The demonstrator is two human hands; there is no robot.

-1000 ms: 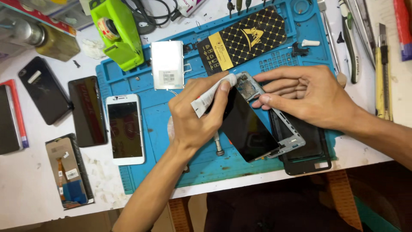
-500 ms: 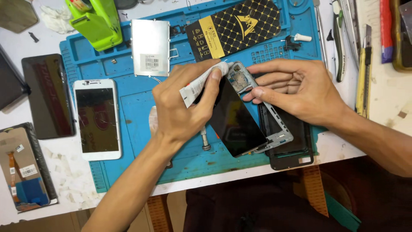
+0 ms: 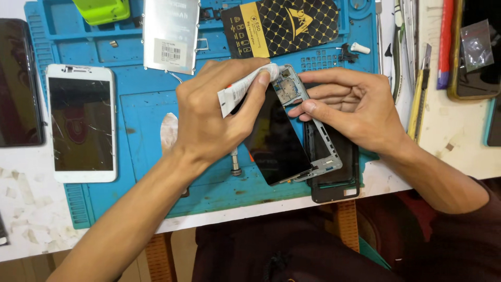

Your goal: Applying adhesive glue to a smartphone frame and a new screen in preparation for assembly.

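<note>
My left hand (image 3: 209,112) pinches a white tube (image 3: 241,90) against the phone frame (image 3: 313,141), which my right hand (image 3: 349,107) holds.

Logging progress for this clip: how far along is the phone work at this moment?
Done: the phone is apart, its silver frame open and a flat silver battery lying aside on the blue mat. In hand: the left hand presses a small white tube to the frame's top edge, beside the dark screen panel, while the right hand steadies the frame. Left: frame and screen are not yet closed up; the battery remains outside.
</note>
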